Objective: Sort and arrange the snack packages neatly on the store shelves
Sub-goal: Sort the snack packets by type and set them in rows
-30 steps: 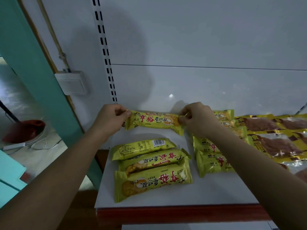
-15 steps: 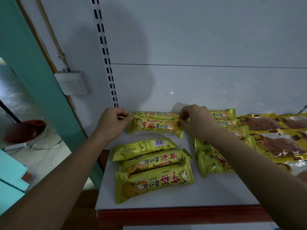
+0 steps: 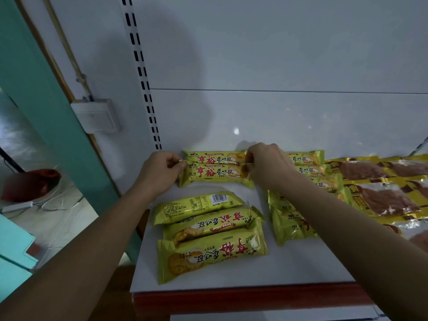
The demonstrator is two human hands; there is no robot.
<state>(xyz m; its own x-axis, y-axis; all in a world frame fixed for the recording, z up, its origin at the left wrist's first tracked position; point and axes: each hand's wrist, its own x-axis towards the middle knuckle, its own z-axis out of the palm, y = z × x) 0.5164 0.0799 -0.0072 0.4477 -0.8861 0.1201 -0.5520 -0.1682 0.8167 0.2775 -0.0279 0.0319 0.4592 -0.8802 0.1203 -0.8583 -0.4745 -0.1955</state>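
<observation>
We hold 1 green-yellow biscuit pack (image 3: 216, 174) by its 2 crimped ends at the back of the white shelf (image 3: 289, 262), at 12 o'clock from the shelf centre. Our left hand (image 3: 159, 172) pinches the left end seal between thumb and curled fingers; our right hand (image 3: 266, 165) pinches the right end seal the same way. We judge that this end grip keeps the pack straight and lets us square it against its neighbour.

The held pack lies printed side up, long edge parallel to the back panel (image 3: 278, 117). It touches the rear pack (image 3: 214, 157), which lies against the panel at 12 o'clock from it. The 2 labels read the same way, so a uniform row starts here.

At 6 o'clock from the held pack, apart from it, 3 loose packs (image 3: 208, 230) overlap. The farthest shows its barcode side; the 2 nearer ones read upside down. We judge that these need turning before they join the row.

At 3 o'clock, a stack of the same green packs (image 3: 305, 169) sits partly hidden by our right forearm. Further toward 3 o'clock lie gold packs with clear windows (image 3: 379, 195), grouped as a separate product
</observation>
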